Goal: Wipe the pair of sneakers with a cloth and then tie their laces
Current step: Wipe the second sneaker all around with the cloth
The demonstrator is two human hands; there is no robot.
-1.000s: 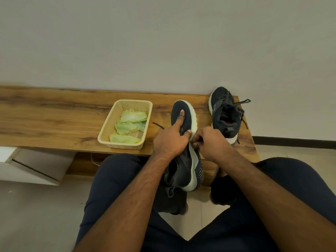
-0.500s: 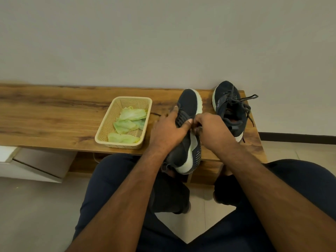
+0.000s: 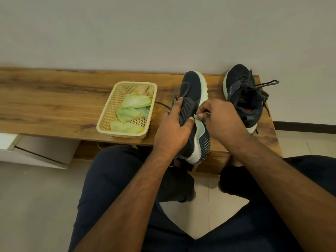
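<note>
Two hands work one dark sneaker (image 3: 192, 91): left hand (image 3: 172, 128) grips its upper. Right hand (image 3: 223, 120) pinches a pale green cloth (image 3: 196, 116) against its sole.

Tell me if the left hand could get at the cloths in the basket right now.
Probably not at once: the left hand grips the held sneaker. The basket sits open just beside it, its green cloths uncovered, so the way looks free once it lets go.

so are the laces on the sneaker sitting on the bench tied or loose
Loose. The sneaker on the bench has its laces untied, with ends trailing off past its right side and down along it.
</note>
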